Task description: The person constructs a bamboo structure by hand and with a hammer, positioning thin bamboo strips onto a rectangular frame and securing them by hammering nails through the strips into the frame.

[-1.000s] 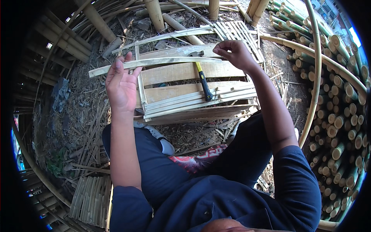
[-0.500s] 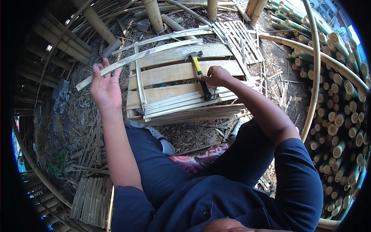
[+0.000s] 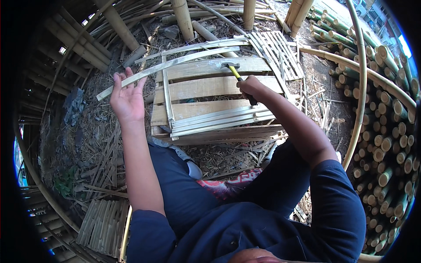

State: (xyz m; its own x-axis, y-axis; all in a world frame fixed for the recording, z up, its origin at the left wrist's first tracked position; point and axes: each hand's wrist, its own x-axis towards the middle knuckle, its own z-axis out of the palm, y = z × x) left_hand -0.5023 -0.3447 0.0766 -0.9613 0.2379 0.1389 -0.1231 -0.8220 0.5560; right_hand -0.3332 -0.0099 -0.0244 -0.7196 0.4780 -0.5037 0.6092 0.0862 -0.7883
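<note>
Head view: the right hand [image 3: 251, 85] sits just right of centre, at about 1 o'clock, its fingers wrapped around the yellow-and-black handle of a hammer [image 3: 237, 76]. The hammer's dark head points toward 11 o'clock and lies on or just above the top slat of a wooden crate [image 3: 210, 105]; whether it touches cannot be told. The crate stands at 12 o'clock from the person's knees, and its light slats run left to right.

The left hand [image 3: 126, 100] is at about 10 o'clock, palm toward the camera, fingers spread and loosely curled behind a long bamboo strip [image 3: 171, 65]. Thumb and fingertips touch the strip near its left end. The strip slants up from 9 o'clock toward 1 o'clock, crossing above the crate's far edge.

A bundle of thin strips [image 3: 219, 120] lies on the crate's near slats, just under the right wrist. A woven bamboo panel [image 3: 278, 52] leans at 1 o'clock beside the crate. Cut bamboo poles [image 3: 386, 144] are stacked at 3 o'clock, their ends facing the camera. Bamboo scraps cover the ground [image 3: 83, 131] at 9 o'clock.
</note>
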